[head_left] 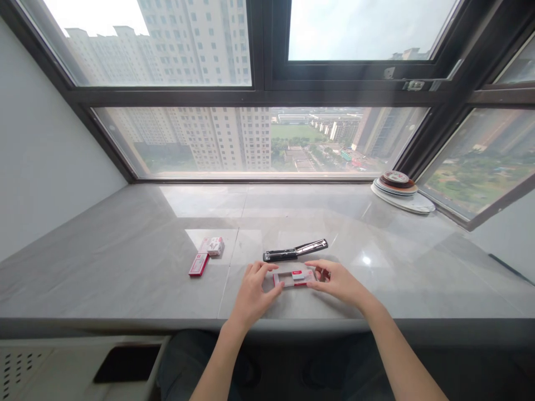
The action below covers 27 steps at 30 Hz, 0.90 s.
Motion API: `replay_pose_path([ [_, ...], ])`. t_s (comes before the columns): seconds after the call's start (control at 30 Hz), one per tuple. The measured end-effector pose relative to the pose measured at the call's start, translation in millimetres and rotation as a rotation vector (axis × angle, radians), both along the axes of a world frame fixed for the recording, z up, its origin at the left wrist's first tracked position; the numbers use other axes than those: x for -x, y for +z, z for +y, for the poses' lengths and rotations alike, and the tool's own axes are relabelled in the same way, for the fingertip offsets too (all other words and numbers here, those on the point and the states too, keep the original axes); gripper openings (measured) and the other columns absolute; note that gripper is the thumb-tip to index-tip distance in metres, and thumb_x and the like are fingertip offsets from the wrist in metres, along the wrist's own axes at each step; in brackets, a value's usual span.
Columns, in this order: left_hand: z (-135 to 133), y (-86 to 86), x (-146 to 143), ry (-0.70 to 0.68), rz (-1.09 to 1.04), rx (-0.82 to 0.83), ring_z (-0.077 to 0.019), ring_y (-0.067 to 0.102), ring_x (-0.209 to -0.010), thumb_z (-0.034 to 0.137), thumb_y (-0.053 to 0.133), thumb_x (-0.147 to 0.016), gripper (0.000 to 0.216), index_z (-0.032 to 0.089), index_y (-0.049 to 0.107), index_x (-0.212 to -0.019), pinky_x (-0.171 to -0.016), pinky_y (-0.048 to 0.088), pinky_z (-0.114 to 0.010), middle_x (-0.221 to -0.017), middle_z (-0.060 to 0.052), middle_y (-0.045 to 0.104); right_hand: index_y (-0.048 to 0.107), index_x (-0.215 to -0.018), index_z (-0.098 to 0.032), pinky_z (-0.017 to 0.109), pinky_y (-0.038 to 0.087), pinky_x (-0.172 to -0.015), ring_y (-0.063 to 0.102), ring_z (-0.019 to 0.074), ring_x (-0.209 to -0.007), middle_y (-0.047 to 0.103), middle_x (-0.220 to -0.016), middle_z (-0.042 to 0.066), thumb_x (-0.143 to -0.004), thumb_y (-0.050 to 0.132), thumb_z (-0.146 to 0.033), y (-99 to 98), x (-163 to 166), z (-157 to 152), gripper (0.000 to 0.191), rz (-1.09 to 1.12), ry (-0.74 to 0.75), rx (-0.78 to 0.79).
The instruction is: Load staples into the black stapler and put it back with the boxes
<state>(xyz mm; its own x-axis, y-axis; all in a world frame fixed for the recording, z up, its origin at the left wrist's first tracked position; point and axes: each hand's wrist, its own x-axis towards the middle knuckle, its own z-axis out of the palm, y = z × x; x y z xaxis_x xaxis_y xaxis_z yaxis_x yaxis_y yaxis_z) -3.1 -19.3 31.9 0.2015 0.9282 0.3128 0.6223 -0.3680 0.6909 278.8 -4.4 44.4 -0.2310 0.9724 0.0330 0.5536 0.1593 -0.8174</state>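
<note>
Currently, the left hand (256, 289) is curving around the left end of a windowed box (301, 284), its thumb touching the near edge and its index finger reaching toward the far edge. The right hand (330, 281) is framing the right end in a similar partly spread curl, thumb at the near side, other fingers bending under. Whether either hand is pinching firmly cannot be told. The box is sitting between both hands, near the front of the stone-look sill (137, 267); a white-and-red block (298, 275) is showing in its right half, while the left half is appearing vacant.

Just beyond the box, a black stapler (295, 253) is lying unfolded, its right part angling upward. Judging by this layout, the unfolding is standing complete; the closing is remaining undone. Whether staples are sitting inside the stapler cannot be told.

Farther left, a red box (198, 264) and a small white box (215, 246) are lying together, away from both hands. At the far right corner, stacked plates (401, 195) are resting beside the window frame (451, 106).
</note>
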Motion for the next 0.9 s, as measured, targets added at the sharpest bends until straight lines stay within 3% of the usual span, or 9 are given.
replay_pose_path([
  [0.1,1.2,-2.4,-3.3,0.084,0.011,0.037,-0.0228,0.063,-0.09,0.033,0.049,-0.102,0.022,0.028,0.07,-0.108,-0.083,0.048,-0.036,-0.093,-0.003,0.07,0.079,-0.112,-0.029,0.028,0.045,-0.067,0.056,0.0168,-0.07,0.067,-0.083,-0.001,-0.08,0.076,-0.038,3.6,11.9,-6.1,0.034,-0.041,0.065,-0.037],
  [0.27,-1.1,-7.4,-10.5,0.054,0.06,0.031,-0.022,0.064,-0.085,0.032,0.05,-0.102,0.022,0.029,0.071,-0.105,-0.085,0.044,-0.036,-0.081,0.0,0.069,0.08,-0.099,-0.027,0.028,0.045,-0.068,0.057,0.017,-0.071,0.068,-0.081,0.0,-0.082,0.074,-0.038,8.4,42.4,-10.7,0.021,-0.075,0.126,-0.073],
  [0.4,1.7,-9.2,0.6,0.051,0.001,0.079,-0.0184,0.062,-0.074,0.03,0.045,-0.102,0.024,0.029,0.068,-0.11,-0.077,0.044,-0.032,-0.078,0.002,0.068,0.079,-0.111,-0.029,0.028,0.044,-0.068,0.058,0.0178,-0.071,0.068,-0.081,0.0,-0.08,0.078,-0.045,9.7,51.9,-11.7,0.035,-0.135,0.089,-0.091],
  [0.47,11.8,-8.5,10.2,0.147,0.0,0.068,-0.0177,0.061,-0.071,0.034,0.047,-0.101,0.022,0.028,0.066,-0.111,-0.072,0.043,-0.03,-0.078,0.002,0.065,0.077,-0.119,-0.031,0.029,0.045,-0.068,0.059,0.0181,-0.071,0.067,-0.081,0.0,-0.081,0.079,-0.05,10.4,56.1,-11.6,0.043,-0.119,0.078,-0.099],
  [0.57,36.3,-5.3,19.6,0.243,0.086,0.009,-0.0205,0.062,-0.084,0.038,0.063,-0.093,0.028,0.027,0.067,-0.118,-0.078,0.043,-0.03,-0.086,0.0,0.065,0.081,-0.11,-0.033,0.029,0.044,-0.07,0.059,0.0174,-0.07,0.065,-0.079,0.0,-0.086,0.075,-0.049,9.6,67.8,-11.7,0.03,-0.106,0.104,-0.111],
  [0.7,60.4,-2.0,16.8,0.124,0.185,0.01,-0.0239,0.06,-0.098,0.039,0.073,-0.086,0.028,0.031,0.073,-0.113,-0.086,0.041,-0.033,-0.093,-0.002,0.067,0.082,-0.094,-0.03,0.028,0.043,-0.07,0.061,0.0172,-0.072,0.067,-0.079,0.0,-0.092,0.068,-0.037,8.5,84.0,-10.7,0.016,-0.093,0.115,-0.12],
  [0.9,50.9,-5.6,13.0,0.035,0.178,0.028,-0.0235,0.059,-0.095,0.044,0.073,-0.087,0.021,0.035,0.075,-0.106,-0.088,0.038,-0.035,-0.087,0.001,0.069,0.08,-0.104,-0.029,0.03,0.044,-0.071,0.061,0.0196,-0.075,0.07,-0.084,0.002,-0.096,0.06,-0.038,14.7,79.0,10.9,0.023,0.005,0.011,-0.26],
])
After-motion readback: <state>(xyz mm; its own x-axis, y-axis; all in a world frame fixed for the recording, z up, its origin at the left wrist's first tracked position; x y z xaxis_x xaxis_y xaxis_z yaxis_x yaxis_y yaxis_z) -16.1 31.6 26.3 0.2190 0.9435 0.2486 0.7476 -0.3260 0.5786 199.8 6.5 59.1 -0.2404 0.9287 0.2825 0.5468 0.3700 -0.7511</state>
